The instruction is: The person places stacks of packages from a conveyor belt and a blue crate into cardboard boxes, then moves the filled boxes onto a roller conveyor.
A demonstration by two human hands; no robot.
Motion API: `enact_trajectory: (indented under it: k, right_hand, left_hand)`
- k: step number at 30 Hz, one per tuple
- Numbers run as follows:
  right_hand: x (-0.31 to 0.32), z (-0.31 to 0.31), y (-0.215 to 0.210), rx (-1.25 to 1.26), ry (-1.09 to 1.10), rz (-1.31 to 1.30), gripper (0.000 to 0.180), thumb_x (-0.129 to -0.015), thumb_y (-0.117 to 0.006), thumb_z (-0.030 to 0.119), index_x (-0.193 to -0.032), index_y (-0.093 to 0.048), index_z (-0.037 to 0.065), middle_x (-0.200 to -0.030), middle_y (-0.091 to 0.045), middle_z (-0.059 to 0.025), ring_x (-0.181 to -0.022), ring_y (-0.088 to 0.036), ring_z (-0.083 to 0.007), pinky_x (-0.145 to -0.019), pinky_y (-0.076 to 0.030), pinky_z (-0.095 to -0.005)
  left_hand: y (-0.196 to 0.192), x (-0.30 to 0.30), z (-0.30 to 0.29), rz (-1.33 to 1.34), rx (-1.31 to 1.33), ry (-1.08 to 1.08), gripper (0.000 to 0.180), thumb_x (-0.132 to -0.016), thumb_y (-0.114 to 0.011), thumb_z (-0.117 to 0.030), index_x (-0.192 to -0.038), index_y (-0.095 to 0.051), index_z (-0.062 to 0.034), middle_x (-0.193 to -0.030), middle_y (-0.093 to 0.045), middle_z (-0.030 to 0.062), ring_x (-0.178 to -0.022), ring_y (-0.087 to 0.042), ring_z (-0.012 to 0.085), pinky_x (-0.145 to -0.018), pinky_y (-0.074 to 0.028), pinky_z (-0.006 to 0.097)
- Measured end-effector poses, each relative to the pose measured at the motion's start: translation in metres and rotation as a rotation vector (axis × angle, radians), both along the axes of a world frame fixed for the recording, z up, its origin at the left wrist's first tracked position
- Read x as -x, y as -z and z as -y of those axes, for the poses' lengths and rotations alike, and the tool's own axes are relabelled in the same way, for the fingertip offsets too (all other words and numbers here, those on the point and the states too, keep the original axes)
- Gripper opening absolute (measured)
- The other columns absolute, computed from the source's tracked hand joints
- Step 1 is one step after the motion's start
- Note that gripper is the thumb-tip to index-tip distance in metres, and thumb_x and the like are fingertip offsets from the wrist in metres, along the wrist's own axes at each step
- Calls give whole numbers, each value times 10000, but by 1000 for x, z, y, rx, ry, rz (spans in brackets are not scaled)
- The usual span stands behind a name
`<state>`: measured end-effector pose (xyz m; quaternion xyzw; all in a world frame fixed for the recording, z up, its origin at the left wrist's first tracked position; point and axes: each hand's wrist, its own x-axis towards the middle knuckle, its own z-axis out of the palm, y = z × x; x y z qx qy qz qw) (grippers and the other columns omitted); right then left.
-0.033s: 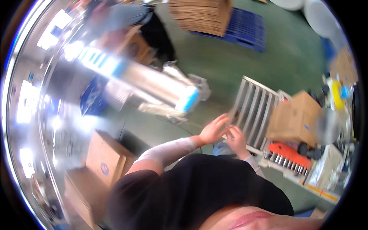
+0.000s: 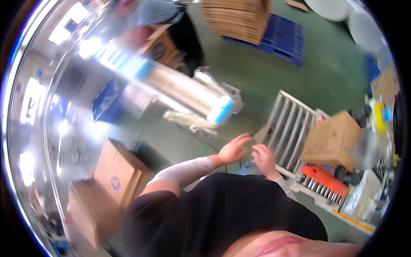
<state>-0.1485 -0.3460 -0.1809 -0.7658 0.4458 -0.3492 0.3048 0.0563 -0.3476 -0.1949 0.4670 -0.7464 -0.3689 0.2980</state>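
My left hand (image 2: 234, 149) is held in front of my body with its fingers stretched out and nothing in it. Close by on its right, my right hand (image 2: 264, 162) is also open, fingers extended, holding nothing. A small gap separates the two. Nearest to my right hand is a roller conveyor (image 2: 283, 128) with pale metal rollers. On the conveyor's right part sits a closed cardboard box (image 2: 329, 139). Ahead and to the left runs a long pale conveyor (image 2: 184, 88) with blue ends, smeared by motion.
Cardboard boxes (image 2: 112, 171) stand at my left. Ahead, a stack of flattened cardboard (image 2: 235, 19) rests on a blue pallet (image 2: 284, 38). Another person (image 2: 186, 40) bends over a box at the upper left. An orange-red part (image 2: 325, 180) lies below the conveyor box.
My hands, touching or overlapping before, are now apart with their fingers spread. The whole view has shifted, so the surroundings sit a little lower and mostly farther right.
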Motion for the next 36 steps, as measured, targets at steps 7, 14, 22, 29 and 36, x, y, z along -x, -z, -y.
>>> enact_trajectory:
  k: [7, 14, 22, 29, 36]
  right_hand:
    - [-207, -42, -12, -231, -449, -90, 196, -845, -598, 132, -1024, -649, 71, -959, -644, -84, -798, -653, -217, -697, -505, -314]
    - [-394, -46, -22, 80, -1157, -329, 228, -853, -597, 227, -1055, -639, 132, -1006, -643, -56, -940, -619, -248, -764, -507, -348]
    - [-599, -28, 13, 114, -1383, -345, 226, -845, -604, 216, -1042, -634, 109, -976, -635, -76, -914, -615, -272, -765, -503, -363]
    - [-752, 0, 1, -88, -1315, -352, 239, -851, -601, 204, -1067, -622, 104, -959, -630, -78, -874, -621, -255, -745, -499, -355]
    - [-802, 74, -15, -61, -1024, -774, 288, -843, -623, 156, -1117, -606, 67, -958, -632, -98, -863, -630, -236, -771, -490, -336]
  left_hand:
    - [62, -269, -208, 402, -615, -686, 457, -833, -620, -300, -1235, -543, -96, -1285, -526, 149, -1163, -517, 325, -986, -420, 404]
    - [108, -335, -317, 91, -640, -1267, 523, -823, -620, -349, -1219, -554, -13, -1212, -575, 202, -1147, -536, 324, -981, -421, 390]
    - [138, -414, -350, -104, -752, -1427, 581, -819, -618, -397, -1243, -542, -6, -1271, -527, 226, -1227, -473, 326, -1035, -371, 394]
    - [137, -585, -353, -222, -870, -1694, 795, -747, -684, -400, -1372, -383, -13, -1414, -305, 293, -1337, -306, 385, -1098, -288, 414]
    - [232, -793, -359, -213, -1015, -2143, 1050, -672, -778, -360, -1438, -168, 17, -1481, -72, 331, -1351, -236, 445, -1092, -276, 446]
